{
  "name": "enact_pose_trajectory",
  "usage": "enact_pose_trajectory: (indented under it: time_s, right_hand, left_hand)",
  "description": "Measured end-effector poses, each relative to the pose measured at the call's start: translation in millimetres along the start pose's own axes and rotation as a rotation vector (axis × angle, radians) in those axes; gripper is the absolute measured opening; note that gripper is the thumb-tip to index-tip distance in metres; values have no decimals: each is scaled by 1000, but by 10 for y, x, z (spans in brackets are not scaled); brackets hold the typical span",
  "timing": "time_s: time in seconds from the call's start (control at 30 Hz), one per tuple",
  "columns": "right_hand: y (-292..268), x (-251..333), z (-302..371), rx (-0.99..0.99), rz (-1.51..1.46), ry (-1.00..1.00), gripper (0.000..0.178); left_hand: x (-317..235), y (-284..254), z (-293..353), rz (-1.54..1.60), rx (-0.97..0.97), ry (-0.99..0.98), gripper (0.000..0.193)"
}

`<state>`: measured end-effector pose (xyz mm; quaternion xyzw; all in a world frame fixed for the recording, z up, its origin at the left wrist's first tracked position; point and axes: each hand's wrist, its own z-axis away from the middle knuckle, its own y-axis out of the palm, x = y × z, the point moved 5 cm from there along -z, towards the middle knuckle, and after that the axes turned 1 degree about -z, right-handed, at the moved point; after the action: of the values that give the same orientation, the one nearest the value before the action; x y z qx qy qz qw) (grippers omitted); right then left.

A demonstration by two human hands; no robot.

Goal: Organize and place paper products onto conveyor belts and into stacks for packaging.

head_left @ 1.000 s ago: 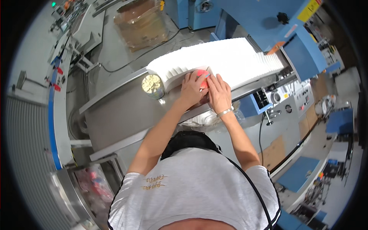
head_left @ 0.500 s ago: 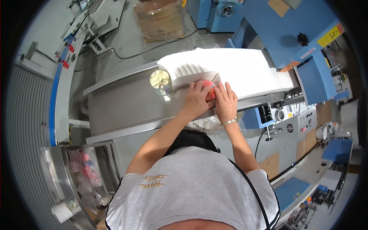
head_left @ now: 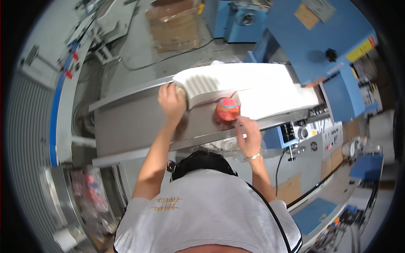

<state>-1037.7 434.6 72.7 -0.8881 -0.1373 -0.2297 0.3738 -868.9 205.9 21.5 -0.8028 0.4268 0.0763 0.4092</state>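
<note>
Red disc at the head of the white stack

Red disc (head_left: 227,110) flat on the grey conveyor table (head_left: 126,126), touching the white stack (head_left: 253,86) at its 6 o'clock edge. Right hand (head_left: 249,135) just below at 5 o'clock, fingers loosely spread, holding nothing. Left hand (head_left: 171,101) at 9 o'clock, curled against the stack's end, perhaps covering a small pale round piece; grip unclear. Seemingly mid-placement; calls next for steadying the stack.
</note>
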Motion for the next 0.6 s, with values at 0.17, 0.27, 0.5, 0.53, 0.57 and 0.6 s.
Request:
enact_pose_trajectory:
  time_s: [0.17, 0.27, 0.5, 0.53, 0.57, 0.6]
  right_hand:
    - [121, 176, 37, 114, -24, -10, 28]
    - [103, 143, 14, 69, -63, 13, 25]
    - [-167, -210, -92, -19, -132, 178, 22]
    - [-258, -314, -123, -81, -74, 164, 20]
    - [-348, -423, -189, -93, -47, 229, 19]
    - [-450, -519, -274, -103, -21, 294, 19]
  left_hand:
    - [211, 237, -184, 65, 436, -134, 34]
    - [165, 297, -406, 81, 544, -47, 32]
    - [363, 517, -447, 437, 1041, -496, 39]
    - [400, 570, -384, 568, 1066, -663, 40]
    - [418, 611, -352, 686, 1026, -690, 48]
    - [439, 645, -315, 684, 1026, -686, 48]
